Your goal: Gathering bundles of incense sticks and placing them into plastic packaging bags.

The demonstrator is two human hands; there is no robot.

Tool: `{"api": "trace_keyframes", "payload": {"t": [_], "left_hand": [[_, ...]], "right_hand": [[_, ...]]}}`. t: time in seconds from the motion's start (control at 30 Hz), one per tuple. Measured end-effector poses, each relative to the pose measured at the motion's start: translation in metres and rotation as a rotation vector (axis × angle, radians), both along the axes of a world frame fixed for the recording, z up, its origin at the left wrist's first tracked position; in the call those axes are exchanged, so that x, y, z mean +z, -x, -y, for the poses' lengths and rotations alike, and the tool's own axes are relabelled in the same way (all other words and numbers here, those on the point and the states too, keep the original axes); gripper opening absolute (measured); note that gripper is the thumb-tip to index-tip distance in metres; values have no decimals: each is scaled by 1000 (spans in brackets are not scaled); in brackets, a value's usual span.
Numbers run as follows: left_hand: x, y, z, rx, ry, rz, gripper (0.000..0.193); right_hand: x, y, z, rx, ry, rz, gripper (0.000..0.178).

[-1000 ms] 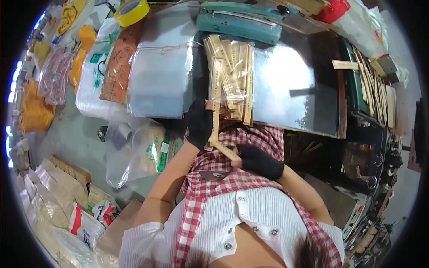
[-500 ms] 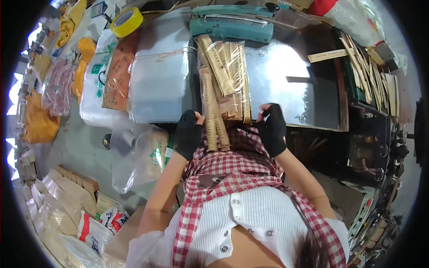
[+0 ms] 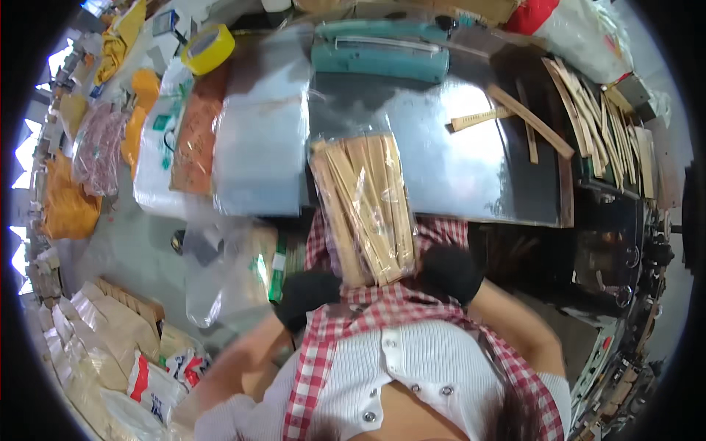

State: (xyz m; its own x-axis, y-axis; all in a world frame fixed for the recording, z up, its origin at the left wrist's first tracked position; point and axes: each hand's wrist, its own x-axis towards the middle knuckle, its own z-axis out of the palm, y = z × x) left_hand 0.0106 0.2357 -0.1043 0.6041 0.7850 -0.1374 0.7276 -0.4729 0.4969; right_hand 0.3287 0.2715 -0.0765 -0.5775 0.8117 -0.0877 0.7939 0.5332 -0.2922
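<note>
A clear plastic bag packed with flat wooden strips [image 3: 364, 213] slants over the table's near edge, its lower end close to my checked apron. My left hand [image 3: 316, 294], in a black fingerless glove, is closed at the bag's lower left corner. On the opposite side, my right hand [image 3: 450, 273], gloved the same way, is closed at the lower right edge. Blur and the dark gloves hide most of the fingers of both hands. Inside the bag the strips lie roughly lengthwise, a few of them crossing.
Loose wooden strips [image 3: 533, 121] lie on the dark tabletop [image 3: 441, 184] at right, beside a box of more strips [image 3: 607, 132]. A teal case [image 3: 379, 57] sits at the back. Stacked clear plastic sheets [image 3: 261, 147] and a yellow tape roll [image 3: 208, 49] are at left.
The bag has come toward my body, and both hands have drawn back with it. Strips that stuck out near me now lie inside the bag. More loose strips show on the table at right.
</note>
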Motion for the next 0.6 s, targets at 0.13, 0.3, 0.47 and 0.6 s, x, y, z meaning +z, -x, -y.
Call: {"api": "trace_keyframes", "payload": {"t": [0.13,0.3,0.47,0.6], "left_hand": [[182,3,-102,386,-527,424,18],[280,6,-191,358,-450,533,13],[261,-4,-215,49,-64,268,26],[293,-8,-219,-13,8,507,28]], "right_hand": [[167,17,-108,-198,-572,-513,21],[243,19,-173,-5,-694,-336,27],[245,0,-211,51,-162,-198,24],[258,-4,-189,131,-1177,-262,38]]}}
